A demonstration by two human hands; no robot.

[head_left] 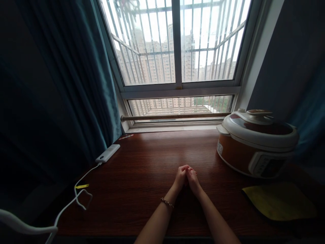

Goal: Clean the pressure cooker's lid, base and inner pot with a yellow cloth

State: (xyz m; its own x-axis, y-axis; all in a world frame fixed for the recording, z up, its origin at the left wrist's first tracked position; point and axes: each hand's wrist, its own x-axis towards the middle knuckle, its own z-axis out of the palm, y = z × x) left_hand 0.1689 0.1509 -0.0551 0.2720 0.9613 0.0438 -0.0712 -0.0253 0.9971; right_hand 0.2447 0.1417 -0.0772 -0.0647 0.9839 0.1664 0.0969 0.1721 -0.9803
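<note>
My left hand (pixel 180 177) and my right hand (pixel 193 179) rest together on the dark wooden table (pixel 142 183), near its middle. Their fingers are folded against each other in a clasp, and nothing shows between them. A beaded bracelet (pixel 167 202) circles my left wrist. Both forearms reach in from the bottom edge of the view.
A brown-and-white electric cooker (pixel 256 142) stands at the right. A yellow cloth (pixel 279 201) lies in front of it. A white power bank (pixel 107 153) with a white cable (pixel 76 200) lies at the left, beside a teal curtain (pixel 83 78). A barred window (pixel 177 47) is behind.
</note>
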